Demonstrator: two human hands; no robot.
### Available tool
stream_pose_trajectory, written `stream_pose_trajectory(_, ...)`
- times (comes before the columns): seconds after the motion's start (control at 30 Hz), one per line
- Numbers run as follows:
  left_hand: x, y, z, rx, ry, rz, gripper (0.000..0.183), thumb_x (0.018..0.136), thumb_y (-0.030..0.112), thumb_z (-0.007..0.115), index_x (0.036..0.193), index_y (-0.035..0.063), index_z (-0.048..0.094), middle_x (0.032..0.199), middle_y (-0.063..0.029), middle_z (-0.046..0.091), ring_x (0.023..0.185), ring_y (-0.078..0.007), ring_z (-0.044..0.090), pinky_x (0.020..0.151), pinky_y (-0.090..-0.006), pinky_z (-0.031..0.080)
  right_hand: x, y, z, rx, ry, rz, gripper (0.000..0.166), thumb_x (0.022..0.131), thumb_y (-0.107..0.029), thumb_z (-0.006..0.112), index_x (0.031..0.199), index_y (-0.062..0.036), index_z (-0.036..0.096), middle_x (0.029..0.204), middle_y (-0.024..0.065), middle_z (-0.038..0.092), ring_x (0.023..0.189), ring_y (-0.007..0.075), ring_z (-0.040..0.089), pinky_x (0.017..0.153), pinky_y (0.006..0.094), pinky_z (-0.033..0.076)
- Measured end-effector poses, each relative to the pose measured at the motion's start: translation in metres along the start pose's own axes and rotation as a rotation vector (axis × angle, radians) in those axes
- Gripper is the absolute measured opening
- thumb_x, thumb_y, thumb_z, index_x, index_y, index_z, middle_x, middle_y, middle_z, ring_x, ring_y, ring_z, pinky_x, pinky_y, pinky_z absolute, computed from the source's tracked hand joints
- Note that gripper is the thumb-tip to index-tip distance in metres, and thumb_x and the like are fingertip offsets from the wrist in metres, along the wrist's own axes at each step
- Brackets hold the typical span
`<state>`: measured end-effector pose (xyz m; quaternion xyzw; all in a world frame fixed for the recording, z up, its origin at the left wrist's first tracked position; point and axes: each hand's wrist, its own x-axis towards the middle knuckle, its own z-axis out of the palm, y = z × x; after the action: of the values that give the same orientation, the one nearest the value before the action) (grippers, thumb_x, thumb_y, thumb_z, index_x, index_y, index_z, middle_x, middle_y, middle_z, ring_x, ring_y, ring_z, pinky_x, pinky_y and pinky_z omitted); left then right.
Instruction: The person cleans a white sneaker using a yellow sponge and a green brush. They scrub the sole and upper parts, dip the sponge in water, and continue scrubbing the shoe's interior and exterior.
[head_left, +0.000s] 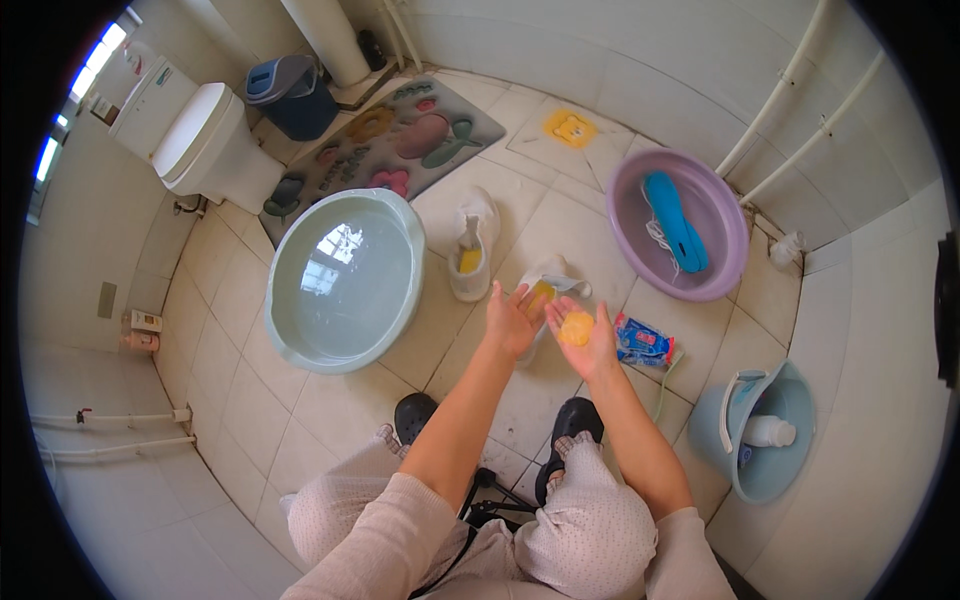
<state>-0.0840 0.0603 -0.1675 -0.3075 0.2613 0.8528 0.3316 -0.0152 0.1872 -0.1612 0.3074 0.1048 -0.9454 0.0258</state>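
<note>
On the palm of my right hand (589, 345) lies an orange-yellow lump (577, 328), perhaps soap; the fingers are spread. My left hand (514, 322) is palm up beside it, fingers apart, holding nothing. Both hands are above a white shoe (553, 266) with a yellow inside, which they partly cover. A second white shoe (475, 225) lies on the tiles to the left, also yellow inside. A blue and red plastic packet (643, 342) lies right of my right hand. Water fills a pale green basin (281, 330) at the left.
A purple basin (626, 262) with blue insoles (673, 217) and white laces stands at the right. Below it is a light blue bucket (712, 420) holding bottles. A patterned mat (450, 127), a toilet (202, 142) and a lidded bin (300, 105) are farther back.
</note>
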Motion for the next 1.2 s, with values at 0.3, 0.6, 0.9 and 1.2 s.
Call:
stream_pose_trajectory(0.3,-0.015,0.043,0.037,0.451,-0.078,0.045,0.053,0.09,0.054,0.041,0.124,0.0134,0.042,0.13,-0.006,0.044,0.115,-0.0245,0.047,0.096,-0.0396,0.038,0.018,0.054,0.1,-0.986,-0.078,-0.384,0.068,0.095,-0.052,0.021,0.132,0.0028,0.036,0.134,0.0158,0.041,0.128,0.0241,0.035,0.108,0.0357,0.025)
stream_pose_trajectory(0.6,-0.084,0.147,-0.044,0.008,-0.197,0.241,0.038,0.097,0.034,0.033,0.124,0.0096,0.042,0.12,-0.0082,0.049,0.109,-0.0197,0.05,0.088,-0.0365,0.044,0.051,0.126,0.156,-2.489,-0.804,-1.115,0.069,0.09,-0.058,0.03,0.136,-0.0059,0.037,0.136,0.0174,0.04,0.13,0.0313,0.032,0.109,0.0399,0.02)
stream_pose_trajectory(0.9,-0.092,0.2,-0.174,-0.741,0.016,0.431,0.036,0.097,0.034,0.034,0.115,0.0055,0.045,0.1,-0.0083,0.053,0.083,-0.0205,0.053,0.069,-0.0317,0.046,0.147,0.216,0.126,-0.838,-0.262,0.428,0.075,0.092,-0.056,0.031,0.136,0.0046,0.025,0.138,0.0208,0.034,0.127,0.0309,0.036,0.103,0.0383,0.032)
stream_pose_trajectory(1.2,-0.082,0.214,-0.204,-0.759,0.019,0.356,0.028,0.096,0.03,0.037,0.107,0.0081,0.05,0.096,-0.0056,0.055,0.085,-0.0194,0.053,0.07,-0.032,0.045,0.204,0.3,0.121,-2.758,-0.602,0.031,0.036,0.087,-0.019,0.045,0.117,0.0012,0.05,0.088,0.018,0.064,0.086,0.0336,0.062,0.083,0.0416,0.046)
